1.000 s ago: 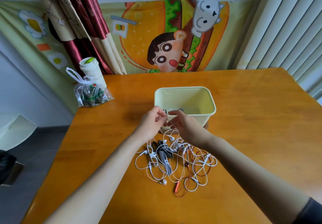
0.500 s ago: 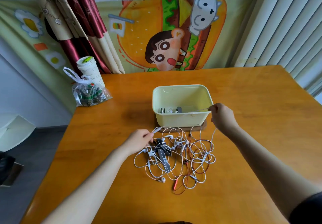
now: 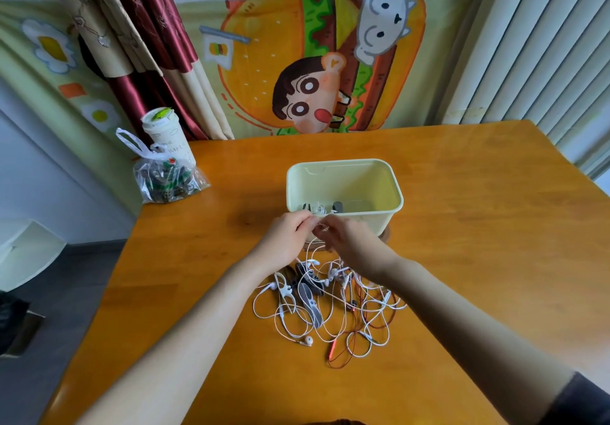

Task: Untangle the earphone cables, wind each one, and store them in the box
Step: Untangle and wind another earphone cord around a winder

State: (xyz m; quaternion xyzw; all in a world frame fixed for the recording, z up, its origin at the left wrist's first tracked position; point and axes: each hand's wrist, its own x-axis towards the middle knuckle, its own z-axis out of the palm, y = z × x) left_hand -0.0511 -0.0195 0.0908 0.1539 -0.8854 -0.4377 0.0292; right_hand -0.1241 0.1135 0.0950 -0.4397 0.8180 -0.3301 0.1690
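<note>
Head view is showing both hands meeting just in front of the near wall of the box [image 3: 363, 180]; the left hand [image 3: 286, 237] is pinching a white cable [image 3: 317, 226] between thumb and curled fingers; the right hand [image 3: 350, 243] is pinching the same cable right beside it, fingers curled, fingertips of the two hands nearly touching; thin white strands are hanging from the grip down into the tangle [image 3: 333, 305]; the tangle is lying on the table [image 3: 468, 233], on the person's side of the box and partly under the right wrist; a white earbud [image 3: 307, 341] is sticking out at its near edge, a red cable [image 3: 349, 347] is looping out at its near right, and dark clips [image 3: 309, 295] are lying among the white loops; the box is standing open near the table's middle, holding a small bundle [image 3: 319, 208] of white cable and dark pieces against its near wall; a clear bag [image 3: 168, 182] and a paper cup [image 3: 166, 135] are sitting together at the far left corner, well apart from the box; a cartoon cloth [image 3: 313, 61] is hanging behind the table.
</note>
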